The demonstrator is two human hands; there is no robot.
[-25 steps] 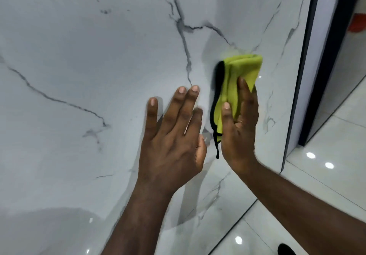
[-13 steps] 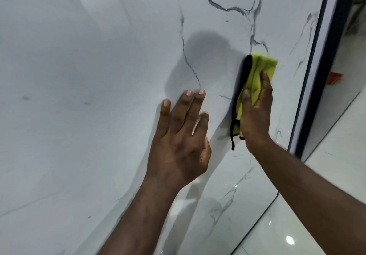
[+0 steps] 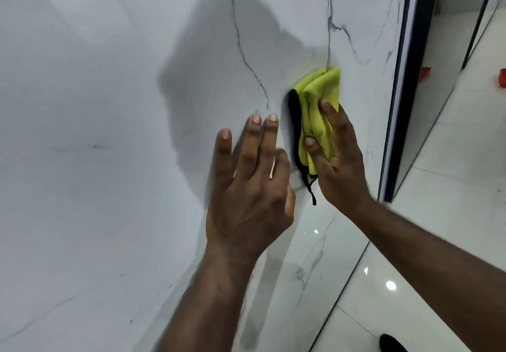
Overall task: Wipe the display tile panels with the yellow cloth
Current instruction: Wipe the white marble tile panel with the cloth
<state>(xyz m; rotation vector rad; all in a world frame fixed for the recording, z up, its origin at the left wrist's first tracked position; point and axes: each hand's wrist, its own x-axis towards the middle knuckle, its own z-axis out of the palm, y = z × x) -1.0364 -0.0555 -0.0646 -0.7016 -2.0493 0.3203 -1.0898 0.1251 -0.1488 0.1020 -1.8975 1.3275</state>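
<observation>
A glossy white marble-look tile panel (image 3: pixel 109 132) with thin grey veins fills most of the view. My right hand (image 3: pixel 339 165) holds the bunched yellow cloth (image 3: pixel 320 99), which has a black edge, between thumb and fingers and presses it against the panel near its right side. My left hand (image 3: pixel 249 193) lies flat on the panel just left of the cloth, fingers straight and pointing up. The two hands are almost touching.
A dark vertical frame edge (image 3: pixel 410 78) ends the panel on the right. Beyond it are shiny floor tiles (image 3: pixel 438 242) and a small red object (image 3: pixel 502 78). A dark shoe tip (image 3: pixel 391 343) shows at the bottom right.
Both hands and the cloth have shifted up the panel since a second ago, under a different set of veins. The right hand has kept its grip on the cloth.
</observation>
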